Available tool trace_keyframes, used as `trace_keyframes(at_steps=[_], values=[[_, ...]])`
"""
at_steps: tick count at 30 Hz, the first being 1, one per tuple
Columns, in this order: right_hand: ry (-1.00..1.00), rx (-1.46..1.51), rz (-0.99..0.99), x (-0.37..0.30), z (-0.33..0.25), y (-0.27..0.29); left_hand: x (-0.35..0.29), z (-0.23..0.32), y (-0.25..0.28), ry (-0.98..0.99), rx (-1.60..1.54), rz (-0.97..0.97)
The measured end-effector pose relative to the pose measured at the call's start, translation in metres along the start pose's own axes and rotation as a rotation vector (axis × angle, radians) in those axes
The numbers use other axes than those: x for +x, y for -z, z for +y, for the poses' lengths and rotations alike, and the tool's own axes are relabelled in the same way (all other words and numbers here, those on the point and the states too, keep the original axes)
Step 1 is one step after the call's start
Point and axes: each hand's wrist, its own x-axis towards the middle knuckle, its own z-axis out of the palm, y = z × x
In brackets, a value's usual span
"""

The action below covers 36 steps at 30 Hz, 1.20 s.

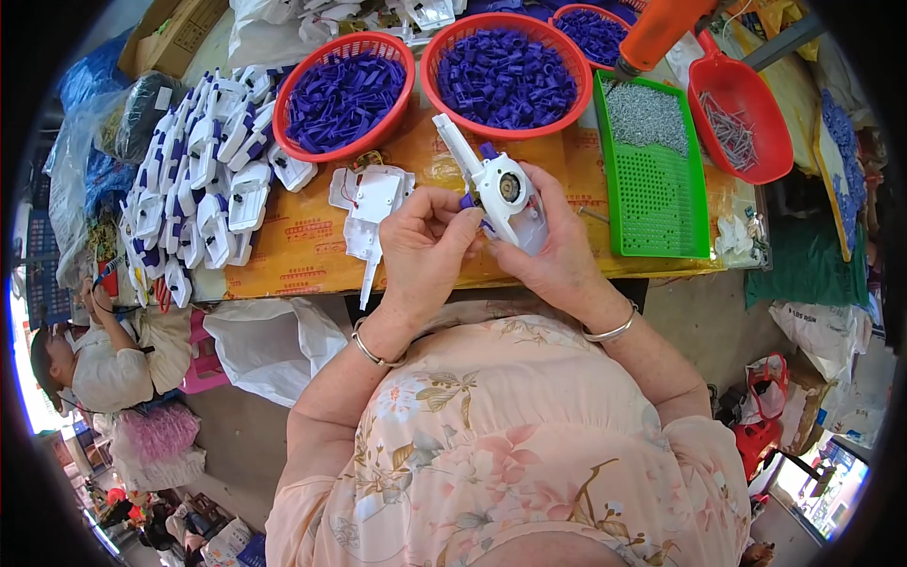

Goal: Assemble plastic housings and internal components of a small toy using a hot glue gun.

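My right hand (565, 248) grips a white plastic toy housing (491, 185) from its right side. The housing has a long narrow arm pointing up and left, a dark round component in its face and small purple parts at its edges. At its left edge, the fingers of my left hand (423, 248) are pinched together, touching a small purple plastic part (466, 201); the fingertips partly hide it. Left of my left hand lies another white plastic housing (372, 203) on the table, with thin wires at its top.
Red baskets of purple plastic parts (345, 102) (505, 76) stand behind my hands. A green tray (658, 203) holds small screws; a red scoop (767, 151) holds longer metal pins. White-and-purple assemblies (203, 180) are heaped at left. An orange tool (661, 33) hangs above the tray. Another person (109, 364) sits at far left.
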Motion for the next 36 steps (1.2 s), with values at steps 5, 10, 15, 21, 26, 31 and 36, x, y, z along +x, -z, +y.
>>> trace_keyframes(at_steps=[5, 10, 15, 21, 26, 31, 36], values=[[-0.011, 0.034, 0.004, 0.0, 0.006, -0.001, 0.0, -0.008, -0.001, -0.066, 0.039, -0.016], [-0.01, -0.015, 0.009, 0.0, 0.011, 0.0, 0.003, -0.017, -0.003, -0.145, 0.142, 0.006], [0.019, -0.057, 0.021, -0.001, 0.013, 0.001, 0.005, -0.015, -0.003, -0.161, 0.215, 0.024], [0.022, 0.02, 0.003, -0.003, 0.013, 0.001, -0.001, -0.014, -0.007, -0.101, 0.075, 0.003], [0.023, 0.148, -0.028, -0.003, 0.004, 0.002, 0.004, -0.006, -0.002, -0.06, -0.1, -0.16], [0.041, 0.091, -0.114, -0.002, 0.001, 0.01, 0.012, 0.0, 0.017, 0.118, -0.193, -0.408], [0.035, -0.003, -0.141, 0.002, -0.003, 0.016, 0.016, -0.008, 0.024, 0.11, -0.262, -0.504]])
